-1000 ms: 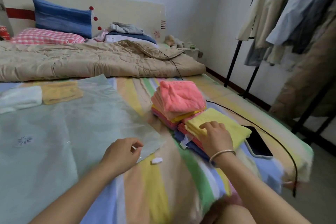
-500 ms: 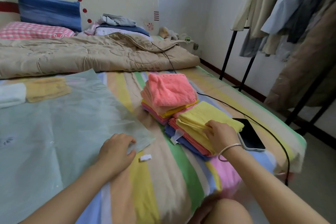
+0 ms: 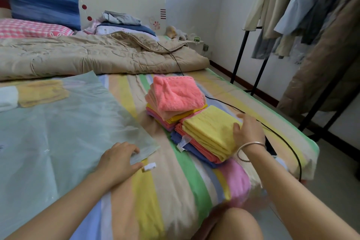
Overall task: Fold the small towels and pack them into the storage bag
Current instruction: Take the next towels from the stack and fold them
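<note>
- Head view looks down on a bed (image 3: pixel 175 191) with a striped sheet, where a person's two bare arms reach forward.
- The right hand (image 3: pixel 248 132) rests against the right-hand edge of a folded yellow towel (image 3: pixel 209 130), thumb on its top and fingers curved round its far side; its grip is loosely curled on the towel, not lifting it as far as can be seen.
- That yellow towel tops a near stack (image 3: pixel 194 146) of folded towels, with coral and blue layers under it and a white label sticking out at the left.
- Just behind it stands a second stack, crowned by a pink towel (image 3: pixel 175 95), touching or almost touching the near stack.
- The left hand (image 3: pixel 118 161) lies palm down on the near right corner of the translucent storage bag (image 3: pixel 68 132), fingers spread flat, pressing the plastic rather than pinching it.
- The bag lies flat on the bed to the left of both stacks, apart from them; a tan towel (image 3: pixel 41 92) and a white one (image 3: pixel 7 97) show through its far end.
- A small white clip (image 3: pixel 149 166) lies on the sheet just beside the left thumb.
- A black cable (image 3: pixel 282 138) runs along the bed's right side behind the right hand.
</note>
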Motion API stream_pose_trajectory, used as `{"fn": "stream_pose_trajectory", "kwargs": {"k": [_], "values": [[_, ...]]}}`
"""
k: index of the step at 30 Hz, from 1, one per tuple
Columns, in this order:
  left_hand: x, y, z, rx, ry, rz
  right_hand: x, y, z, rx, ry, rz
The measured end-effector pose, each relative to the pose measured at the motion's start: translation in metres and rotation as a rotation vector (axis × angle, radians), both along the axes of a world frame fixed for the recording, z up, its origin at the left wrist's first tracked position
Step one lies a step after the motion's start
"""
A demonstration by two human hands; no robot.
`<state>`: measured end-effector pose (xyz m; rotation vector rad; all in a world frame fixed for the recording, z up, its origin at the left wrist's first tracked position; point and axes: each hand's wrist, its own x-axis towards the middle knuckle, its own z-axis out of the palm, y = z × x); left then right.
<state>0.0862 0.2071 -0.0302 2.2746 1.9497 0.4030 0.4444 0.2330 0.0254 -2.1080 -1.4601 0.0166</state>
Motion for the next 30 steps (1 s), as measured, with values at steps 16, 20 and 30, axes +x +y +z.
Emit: {"fn": "stream_pose_trajectory", "kwargs": {"k": [16, 20, 30], "values": [[-0.001, 0.009, -0.002, -0.031, 0.003, -0.003, 0.018, 0.024, 0.012, -0.322, 0.439, -0.272], [-0.008, 0.01, -0.002, -0.046, -0.136, 0.018, 0.024, 0.018, 0.011, -0.273, 0.702, -0.184], [-0.014, 0.005, -0.002, -0.052, -0.165, -0.012, -0.04, -0.016, 0.009, 0.304, 0.245, 0.349]]}}
